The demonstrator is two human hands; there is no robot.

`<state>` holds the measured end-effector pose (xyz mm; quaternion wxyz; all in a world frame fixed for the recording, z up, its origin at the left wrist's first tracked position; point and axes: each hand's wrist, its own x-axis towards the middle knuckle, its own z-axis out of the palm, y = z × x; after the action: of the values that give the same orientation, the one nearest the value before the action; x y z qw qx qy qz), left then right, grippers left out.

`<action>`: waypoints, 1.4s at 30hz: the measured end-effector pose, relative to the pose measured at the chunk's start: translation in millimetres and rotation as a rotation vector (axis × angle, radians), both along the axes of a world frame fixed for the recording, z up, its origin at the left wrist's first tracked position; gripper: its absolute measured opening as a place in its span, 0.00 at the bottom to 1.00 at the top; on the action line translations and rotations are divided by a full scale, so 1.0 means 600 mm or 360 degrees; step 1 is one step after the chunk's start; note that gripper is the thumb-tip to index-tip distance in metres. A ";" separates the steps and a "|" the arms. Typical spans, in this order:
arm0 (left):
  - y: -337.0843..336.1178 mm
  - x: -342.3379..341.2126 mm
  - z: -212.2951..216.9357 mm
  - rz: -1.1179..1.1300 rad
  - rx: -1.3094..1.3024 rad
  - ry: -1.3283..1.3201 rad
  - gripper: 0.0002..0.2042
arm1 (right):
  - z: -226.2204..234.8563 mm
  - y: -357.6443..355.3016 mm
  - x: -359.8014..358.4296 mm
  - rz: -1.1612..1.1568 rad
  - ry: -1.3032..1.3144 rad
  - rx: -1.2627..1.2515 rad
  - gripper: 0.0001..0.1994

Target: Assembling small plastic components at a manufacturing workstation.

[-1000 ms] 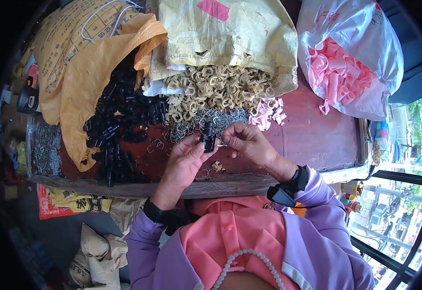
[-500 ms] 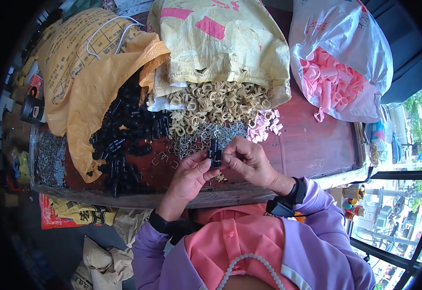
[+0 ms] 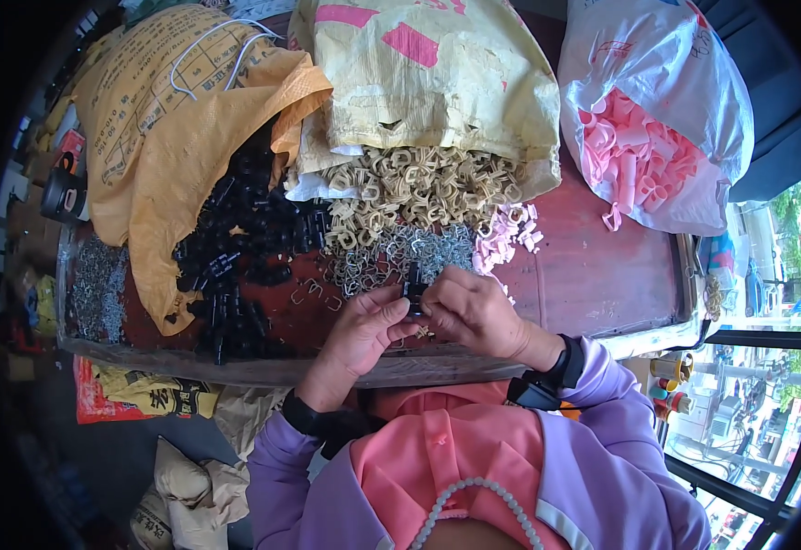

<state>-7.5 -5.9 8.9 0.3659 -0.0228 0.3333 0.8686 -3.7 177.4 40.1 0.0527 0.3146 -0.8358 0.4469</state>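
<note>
Over the near edge of the table, a small black plastic part (image 3: 413,286) stands upright in my left hand (image 3: 362,332), between thumb and fingers. My right hand (image 3: 475,313) is closed in a pinch against the part's right side and covers some of it. Whatever lies between its fingertips is hidden. Just beyond the hands are loose metal U-shaped clips (image 3: 364,266). Farther back, beige U-shaped pieces (image 3: 419,197) spill in a heap. Small pale pink pieces (image 3: 507,235) lie beyond my right hand, and more black plastic parts (image 3: 235,261) are piled to the left.
An orange sack (image 3: 116,156), a cream sack (image 3: 446,101) and a white sack (image 3: 717,119) stand along the back. Pink curved plastic parts (image 3: 643,151) fill the white one's mouth. More metal pieces (image 3: 98,293) lie at the table's (image 3: 602,266) left end. Windows (image 3: 758,394) are at right.
My right hand has moved slightly left, and its fingers now cover more of the black part. My left hand keeps its hold. The whole view has shifted a little.
</note>
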 end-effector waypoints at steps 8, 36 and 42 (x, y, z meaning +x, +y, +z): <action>-0.003 -0.006 -0.001 -0.0055 -0.0201 0.0000 0.11 | -0.053 0.018 -0.030 0.0289 -0.1054 -0.0753 0.07; -0.033 -0.004 -0.018 0.0209 -0.0201 -0.0057 0.08 | -0.053 0.048 -0.158 -0.0402 0.0313 0.1048 0.05; -0.020 -0.009 -0.015 0.0174 -0.0197 -0.0074 0.08 | -0.016 0.055 -0.117 -0.0093 0.0100 0.0230 0.06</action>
<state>-12.8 -17.6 0.0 0.3235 -0.0837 0.3760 0.8643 -73.8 210.3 30.3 0.0691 0.3071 -0.8725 0.3737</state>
